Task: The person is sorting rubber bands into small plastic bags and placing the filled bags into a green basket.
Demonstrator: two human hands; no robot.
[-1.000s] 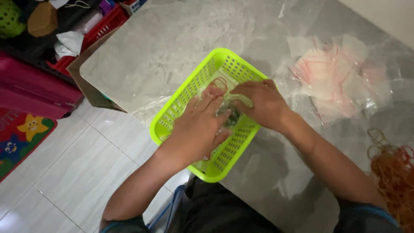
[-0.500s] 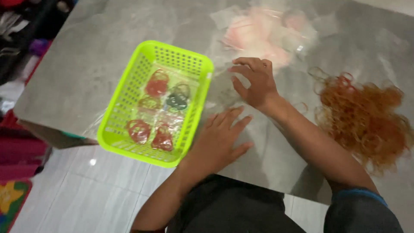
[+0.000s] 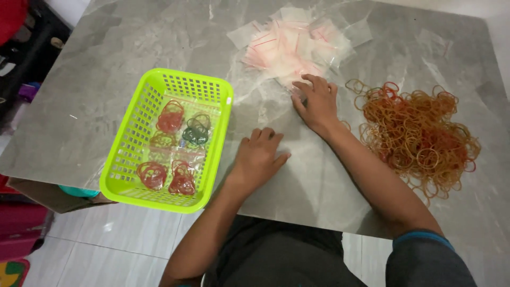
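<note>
My left hand (image 3: 260,155) rests flat on the grey marble table (image 3: 95,95), fingers apart, holding nothing, just right of a lime-green plastic basket (image 3: 219,139). The basket holds several small clear bags of red, orange and green rubber bands (image 3: 183,135). My right hand (image 3: 316,100) lies palm down farther back, its fingertips on the near edge of a heap of empty clear zip bags (image 3: 297,45). A loose pile of orange-brown rubber bands (image 3: 419,135) spreads to the right of that hand.
The table's near edge runs past my lap, with white floor tiles (image 3: 127,234) below left. A cardboard box (image 3: 48,195) and pink and red items sit on the floor at the left.
Both hands have come out of the basket, leaving the filled bags in it. The right hand has moved back to the heap of empty bags; the left has settled flat on the table.
</note>
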